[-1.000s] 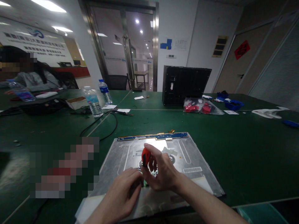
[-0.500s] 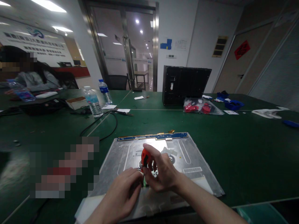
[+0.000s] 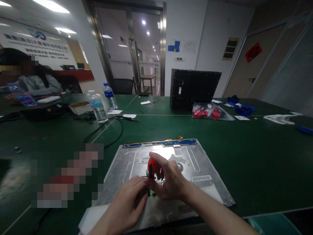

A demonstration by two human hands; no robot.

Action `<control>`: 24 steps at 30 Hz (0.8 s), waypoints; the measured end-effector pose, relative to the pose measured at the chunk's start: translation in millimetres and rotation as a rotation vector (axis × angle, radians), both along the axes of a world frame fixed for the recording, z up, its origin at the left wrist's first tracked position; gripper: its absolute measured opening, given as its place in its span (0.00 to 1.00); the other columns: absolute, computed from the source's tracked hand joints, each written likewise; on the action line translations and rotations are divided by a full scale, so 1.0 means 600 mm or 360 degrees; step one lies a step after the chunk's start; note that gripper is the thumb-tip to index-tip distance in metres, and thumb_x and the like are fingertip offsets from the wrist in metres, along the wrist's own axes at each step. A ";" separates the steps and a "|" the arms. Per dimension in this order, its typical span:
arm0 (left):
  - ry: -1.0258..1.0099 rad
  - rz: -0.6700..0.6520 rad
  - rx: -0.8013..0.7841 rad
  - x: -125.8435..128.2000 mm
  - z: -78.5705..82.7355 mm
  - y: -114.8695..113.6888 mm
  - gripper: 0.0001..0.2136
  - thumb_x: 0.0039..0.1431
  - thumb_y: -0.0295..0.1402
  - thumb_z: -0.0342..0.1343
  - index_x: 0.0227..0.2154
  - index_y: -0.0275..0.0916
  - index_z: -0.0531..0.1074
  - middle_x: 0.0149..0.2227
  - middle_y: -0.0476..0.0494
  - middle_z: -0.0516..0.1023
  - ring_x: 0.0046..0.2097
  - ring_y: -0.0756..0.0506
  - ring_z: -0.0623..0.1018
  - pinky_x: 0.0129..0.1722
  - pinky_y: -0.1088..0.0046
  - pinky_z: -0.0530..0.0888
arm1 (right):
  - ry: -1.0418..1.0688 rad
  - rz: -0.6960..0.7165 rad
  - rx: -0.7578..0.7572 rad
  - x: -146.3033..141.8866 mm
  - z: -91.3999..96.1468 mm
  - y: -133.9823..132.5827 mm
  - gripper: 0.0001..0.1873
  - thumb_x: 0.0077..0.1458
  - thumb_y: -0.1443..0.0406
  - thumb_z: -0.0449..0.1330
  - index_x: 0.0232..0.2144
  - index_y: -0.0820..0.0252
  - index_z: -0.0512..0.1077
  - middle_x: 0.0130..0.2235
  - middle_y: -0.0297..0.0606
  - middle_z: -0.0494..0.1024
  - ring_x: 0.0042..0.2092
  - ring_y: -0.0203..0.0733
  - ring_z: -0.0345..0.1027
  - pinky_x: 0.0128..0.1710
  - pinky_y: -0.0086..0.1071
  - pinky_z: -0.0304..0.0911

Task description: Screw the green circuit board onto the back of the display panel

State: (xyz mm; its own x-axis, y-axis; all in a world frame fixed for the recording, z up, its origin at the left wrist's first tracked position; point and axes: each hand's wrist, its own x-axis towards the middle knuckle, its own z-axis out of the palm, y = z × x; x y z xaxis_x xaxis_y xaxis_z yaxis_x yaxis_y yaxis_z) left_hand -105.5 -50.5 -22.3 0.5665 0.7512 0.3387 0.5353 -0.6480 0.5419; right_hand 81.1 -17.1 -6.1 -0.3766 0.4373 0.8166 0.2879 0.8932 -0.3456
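A flat silver display panel [image 3: 195,160] lies in front of me, with a narrow blue circuit board [image 3: 188,142] along its far edge. My right hand [image 3: 172,178] is closed around the red and black handle of a screwdriver [image 3: 152,165], held upright above the panel's middle. The screwdriver's tip is hidden behind my fingers. Beside it, my left hand [image 3: 130,197] has its fingers bent together low at the panel, close to the screwdriver; what they hold, if anything, is hidden. A bit of green circuit board [image 3: 152,193] shows between my hands.
Water bottles [image 3: 97,106] and a black cable [image 3: 121,130] are at the left of the green table [image 3: 259,163]. A black monitor-like case [image 3: 195,88] stands at the back, with a plastic bag of red parts [image 3: 211,112] before it. Another person [image 3: 41,78] sits far left.
The screwdriver handle has turned slightly and my right fingers have shifted a little on it. My left hand stays nearly in place.
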 end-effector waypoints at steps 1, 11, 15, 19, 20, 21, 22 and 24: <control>0.0002 0.0004 -0.0008 0.000 0.001 0.000 0.07 0.59 0.26 0.48 0.35 0.41 0.70 0.34 0.44 0.76 0.35 0.44 0.75 0.34 0.70 0.72 | -0.0010 0.0009 -0.0013 0.001 0.000 0.000 0.34 0.60 0.63 0.53 0.64 0.58 0.44 0.33 0.34 0.74 0.23 0.35 0.63 0.21 0.28 0.62; 0.0041 0.0026 -0.0044 0.003 0.007 -0.003 0.07 0.60 0.26 0.47 0.33 0.41 0.69 0.32 0.44 0.75 0.34 0.44 0.75 0.34 0.70 0.72 | 0.0012 0.0073 -0.0103 0.003 0.004 -0.002 0.37 0.54 0.69 0.51 0.65 0.61 0.44 0.32 0.35 0.74 0.22 0.34 0.64 0.19 0.27 0.62; 0.0043 0.0009 -0.0025 0.002 0.004 -0.001 0.06 0.59 0.26 0.48 0.33 0.41 0.69 0.32 0.44 0.75 0.34 0.44 0.75 0.35 0.70 0.73 | 0.0021 0.0010 -0.0061 0.001 0.003 -0.002 0.35 0.57 0.67 0.52 0.64 0.59 0.45 0.31 0.33 0.74 0.22 0.34 0.64 0.19 0.27 0.62; 0.0011 -0.0003 -0.0016 0.000 0.000 0.000 0.07 0.59 0.26 0.48 0.34 0.41 0.70 0.33 0.44 0.76 0.35 0.43 0.76 0.34 0.70 0.73 | 0.0061 0.0000 0.0039 0.000 0.004 0.000 0.31 0.61 0.63 0.53 0.64 0.56 0.47 0.34 0.34 0.75 0.22 0.32 0.61 0.20 0.27 0.62; 0.0007 0.0002 -0.0016 0.000 0.000 0.000 0.07 0.59 0.26 0.47 0.34 0.41 0.70 0.33 0.44 0.76 0.35 0.43 0.76 0.34 0.70 0.73 | 0.0057 0.0012 0.0040 0.000 0.004 0.000 0.31 0.62 0.62 0.53 0.64 0.56 0.47 0.34 0.34 0.75 0.22 0.33 0.62 0.21 0.27 0.63; 0.0003 0.0011 -0.0015 0.000 0.000 0.000 0.07 0.60 0.26 0.47 0.33 0.41 0.70 0.33 0.44 0.76 0.35 0.43 0.76 0.34 0.70 0.73 | 0.0043 0.0021 0.0032 0.000 0.005 0.000 0.31 0.62 0.62 0.53 0.64 0.56 0.46 0.35 0.35 0.75 0.23 0.33 0.62 0.22 0.27 0.63; 0.0002 0.0017 -0.0015 0.000 0.001 -0.001 0.07 0.60 0.26 0.47 0.34 0.41 0.70 0.33 0.44 0.76 0.35 0.43 0.76 0.34 0.70 0.73 | 0.0027 0.0033 0.0023 0.001 0.005 0.000 0.32 0.62 0.62 0.53 0.64 0.57 0.46 0.35 0.35 0.75 0.23 0.33 0.63 0.22 0.28 0.64; 0.0003 0.0018 -0.0021 0.001 0.003 -0.001 0.07 0.59 0.26 0.48 0.34 0.41 0.71 0.33 0.44 0.76 0.35 0.43 0.76 0.35 0.69 0.73 | 0.0001 0.0066 0.0000 0.003 0.007 0.000 0.33 0.61 0.64 0.53 0.64 0.57 0.45 0.36 0.36 0.75 0.24 0.34 0.64 0.23 0.28 0.66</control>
